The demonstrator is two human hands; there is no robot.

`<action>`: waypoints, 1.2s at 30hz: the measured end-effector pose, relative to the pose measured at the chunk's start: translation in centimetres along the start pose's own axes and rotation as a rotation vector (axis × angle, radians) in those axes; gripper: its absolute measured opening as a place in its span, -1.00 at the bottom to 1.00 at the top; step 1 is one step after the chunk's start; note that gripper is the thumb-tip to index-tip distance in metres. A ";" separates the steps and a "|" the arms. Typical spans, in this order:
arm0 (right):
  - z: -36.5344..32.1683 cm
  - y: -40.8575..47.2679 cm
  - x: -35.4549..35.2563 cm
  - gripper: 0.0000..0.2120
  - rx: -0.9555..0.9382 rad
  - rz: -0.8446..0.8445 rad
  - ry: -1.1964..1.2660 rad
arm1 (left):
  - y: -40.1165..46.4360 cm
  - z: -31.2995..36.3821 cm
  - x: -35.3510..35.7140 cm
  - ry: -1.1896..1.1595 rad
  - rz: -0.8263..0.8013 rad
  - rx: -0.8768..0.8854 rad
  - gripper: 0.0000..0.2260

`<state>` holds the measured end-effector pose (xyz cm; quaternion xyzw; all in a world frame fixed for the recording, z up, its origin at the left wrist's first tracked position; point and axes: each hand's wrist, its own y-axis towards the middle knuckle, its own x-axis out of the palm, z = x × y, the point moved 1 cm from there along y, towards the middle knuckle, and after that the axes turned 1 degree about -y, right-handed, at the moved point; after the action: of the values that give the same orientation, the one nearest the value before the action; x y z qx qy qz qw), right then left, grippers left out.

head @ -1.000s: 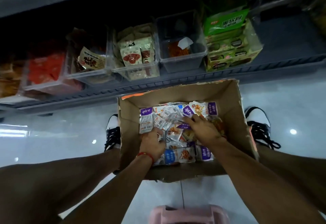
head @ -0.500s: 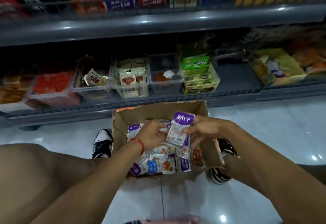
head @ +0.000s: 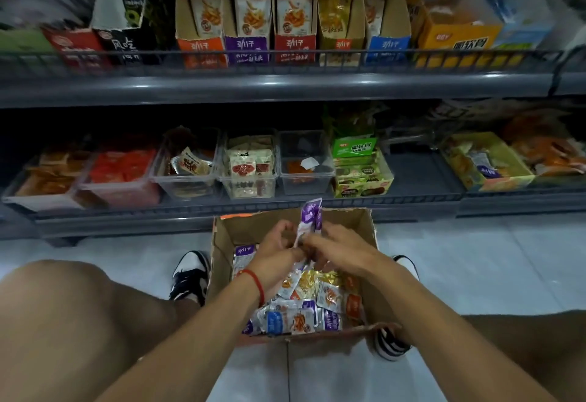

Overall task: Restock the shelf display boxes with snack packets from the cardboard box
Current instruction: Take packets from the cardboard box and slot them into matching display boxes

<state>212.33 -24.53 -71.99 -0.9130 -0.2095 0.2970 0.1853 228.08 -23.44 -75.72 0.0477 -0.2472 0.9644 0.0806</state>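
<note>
An open cardboard box [head: 364, 230] stands on the floor between my feet, holding several loose snack packets [head: 304, 309] in purple, blue, orange and gold. Above it, my left hand [head: 276, 246] and my right hand [head: 339, 248] meet and together grip a small stack of purple-topped packets [head: 310, 216] held upright. On the upper shelf stand tall display boxes: orange [head: 203, 15], purple [head: 250, 15], red [head: 295, 15], gold [head: 337, 8] and blue [head: 385, 15].
The lower shelf carries clear plastic bins [head: 247, 167] with other snacks, a green carton [head: 358, 164] and a yellow tray [head: 488, 164]. A grey shelf rail [head: 285, 84] runs across. My knees flank the box on the white tiled floor [head: 475, 262].
My hands rose out of the box with purple packets and came together, turning the stack upright. My head tilted up, bringing the upper shelf display boxes into view.
</note>
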 end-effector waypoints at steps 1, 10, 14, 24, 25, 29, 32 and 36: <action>-0.1 0.0 0.1 -0.73 0.032 -0.007 0.132 | 0.0 -0.1 -0.2 -0.033 -0.009 0.003 -0.59; 0.2 0.3 0.4 -0.63 0.066 0.301 0.166 | -0.8 0.2 -0.3 -0.231 -0.169 -0.045 -0.59; 0.9 0.8 0.6 -0.41 0.134 0.440 -0.161 | -0.6 0.2 -0.7 -0.229 -0.125 -0.068 -0.53; -0.2 0.7 0.5 -0.54 -0.061 0.448 0.058 | -1.5 1.7 -0.3 -0.140 -0.352 -0.084 -0.46; -0.6 0.6 0.4 -0.50 -0.081 0.449 0.082 | -1.6 1.9 -0.3 -0.139 -0.365 -0.096 -0.46; -2.0 -0.1 -1.3 -0.26 -0.163 0.400 0.110 | -1.7 3.2 -0.7 -0.076 -0.385 -0.099 -0.48; -3.4 -0.6 -2.8 -0.48 -0.217 0.310 0.020 | -1.4 4.8 -1.4 0.016 -0.395 -0.056 -0.48; -5.1 -0.7 -5.1 -0.57 -0.210 0.382 0.031 | -1.1 7.5 -2.2 0.081 -0.223 0.033 -0.51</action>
<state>211.61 -27.50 -65.42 -0.9549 -0.0593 0.2892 0.0327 230.88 -26.38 -68.91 0.0374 -0.2212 0.9545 0.1965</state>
